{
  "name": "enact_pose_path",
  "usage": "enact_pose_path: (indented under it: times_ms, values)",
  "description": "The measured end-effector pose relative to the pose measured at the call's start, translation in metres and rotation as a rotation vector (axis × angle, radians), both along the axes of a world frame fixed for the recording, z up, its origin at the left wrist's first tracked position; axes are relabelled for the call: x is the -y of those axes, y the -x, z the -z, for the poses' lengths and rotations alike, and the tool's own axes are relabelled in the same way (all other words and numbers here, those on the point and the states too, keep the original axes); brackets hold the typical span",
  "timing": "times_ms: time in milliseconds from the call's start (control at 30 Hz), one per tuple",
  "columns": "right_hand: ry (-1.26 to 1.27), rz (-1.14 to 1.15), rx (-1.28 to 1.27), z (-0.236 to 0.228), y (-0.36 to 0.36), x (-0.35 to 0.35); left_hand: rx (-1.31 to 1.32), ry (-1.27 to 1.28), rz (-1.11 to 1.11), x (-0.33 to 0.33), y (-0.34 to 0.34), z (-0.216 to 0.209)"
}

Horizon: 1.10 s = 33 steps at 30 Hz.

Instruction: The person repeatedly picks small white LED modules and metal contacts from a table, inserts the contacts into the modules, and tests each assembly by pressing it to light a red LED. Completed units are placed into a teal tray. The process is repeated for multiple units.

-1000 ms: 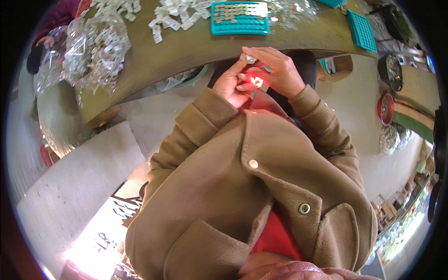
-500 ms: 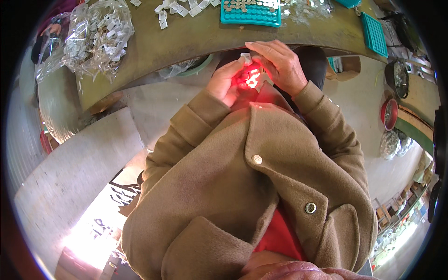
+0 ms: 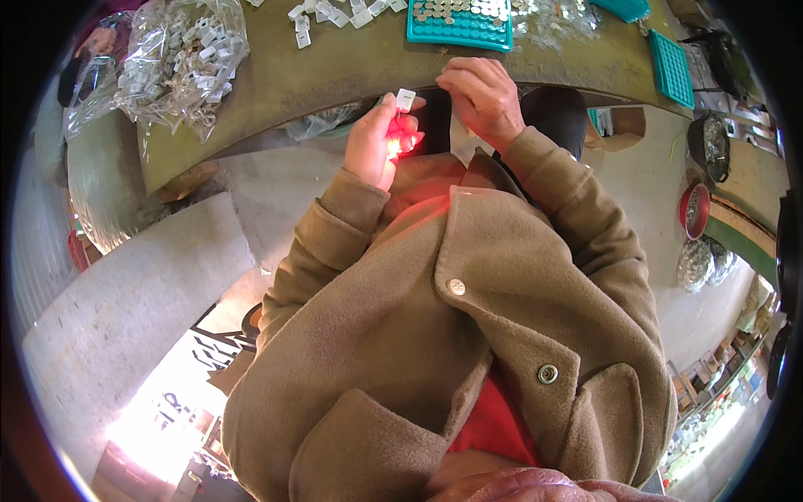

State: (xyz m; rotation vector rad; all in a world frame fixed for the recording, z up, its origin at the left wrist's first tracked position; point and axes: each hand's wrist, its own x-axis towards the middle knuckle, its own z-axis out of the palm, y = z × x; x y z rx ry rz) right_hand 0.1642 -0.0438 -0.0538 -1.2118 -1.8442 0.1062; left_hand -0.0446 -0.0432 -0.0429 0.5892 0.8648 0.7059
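My left hand (image 3: 374, 144) is closed, with a small white square plastic case (image 3: 406, 99) held up between thumb and fingers. Below the case, glowing red lights (image 3: 400, 145) shine within the curled fingers; how they join the case is hidden. My right hand (image 3: 489, 99) is apart from it to the right, by the table's near edge. Its fingers are bent and pressed together, and I cannot make out whether anything small is in them. Beyond the hands, a teal tray (image 3: 425, 36) carries rows of round silver button cells.
On the table (image 3: 318, 71) lie loose white cases (image 3: 339, 15) and a clear bag of white pieces (image 3: 180, 71) at left. Clear plastic bits (image 3: 559, 21) and another teal tray (image 3: 672, 70) are at right. A red bowl (image 3: 694, 211) and a cardboard box (image 3: 623, 130) stand lower right.
My hands have drawn apart. The left moved left with the white case and red lights; the right moved slightly up and left, its fingers more bent.
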Motion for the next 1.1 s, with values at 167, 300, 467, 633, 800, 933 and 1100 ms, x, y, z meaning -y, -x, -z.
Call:
enact_pose_path:
  times_ms: [167, 300, 467, 633, 800, 933, 1100]
  values:
    - [0.433, 0.01, -0.593, -0.017, 0.011, 0.013, 0.066, 0.083, -0.03, -0.013, -0.012, -0.011]
    - [0.358, -0.079, -0.513, -0.033, 0.01, 0.01, 0.081, 0.164, -0.039, -0.017, -0.022, -0.018]
    - [0.506, -0.005, -0.679, -0.045, 0.01, 0.016, 0.152, 0.115, 0.029, -0.019, -0.028, -0.025]
    - [0.423, 0.012, -0.484, -0.048, 0.001, 0.014, 0.187, 0.103, 0.089, -0.025, -0.033, -0.03]
    - [0.345, -0.087, -0.645, -0.041, -0.001, 0.007, 0.252, 0.166, 0.093, -0.028, -0.042, -0.03]
    - [0.34, -0.084, -0.518, -0.042, -0.01, 0.008, 0.266, 0.111, 0.116, -0.031, -0.048, -0.029]
    - [0.346, -0.051, -0.377, -0.05, -0.02, 0.004, -0.006, -0.12, 0.119, -0.032, -0.054, -0.028]
